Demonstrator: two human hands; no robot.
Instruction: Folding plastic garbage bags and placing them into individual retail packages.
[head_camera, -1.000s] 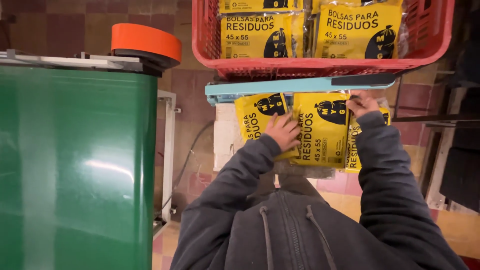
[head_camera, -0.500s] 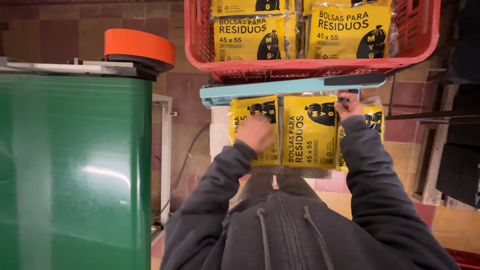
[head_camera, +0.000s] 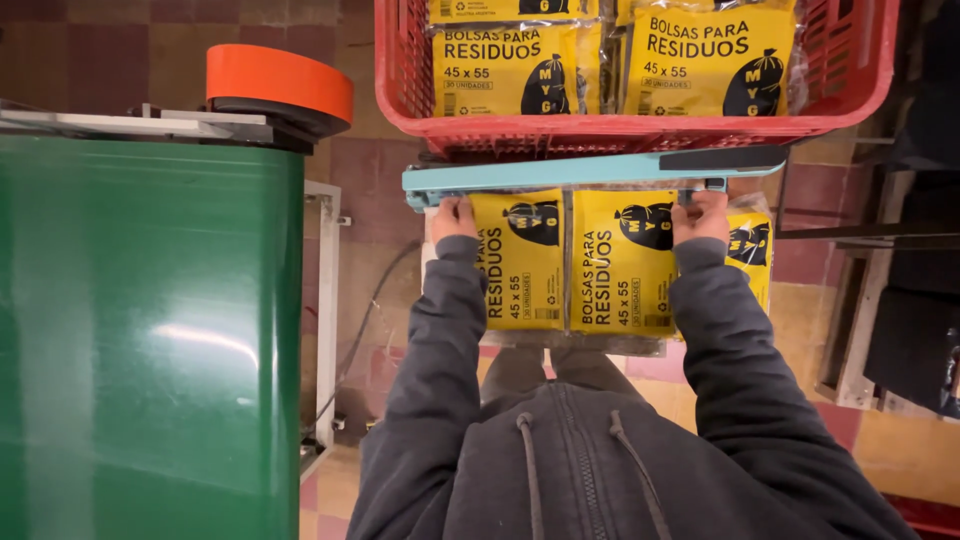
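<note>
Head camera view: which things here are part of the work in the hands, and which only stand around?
In hand:
left hand
right hand
flat yellow plastic packs
light blue sealer bar

Standing around:
red plastic crate of packs
green conveyor belt
orange tape roll

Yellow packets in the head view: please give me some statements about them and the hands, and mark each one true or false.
1. The left hand rests at the top left corner of the yellow packets, just under the light blue bar. True.
2. The right hand is inside the red crate. False: it lies below the crate, at the top of the packets beside the bar's right end.
3. The red crate holds yellow packets too. True.
4. The green surface lies to the person's right. False: it is on the left.
5. An orange round lid sits beyond the green surface. True.
</note>
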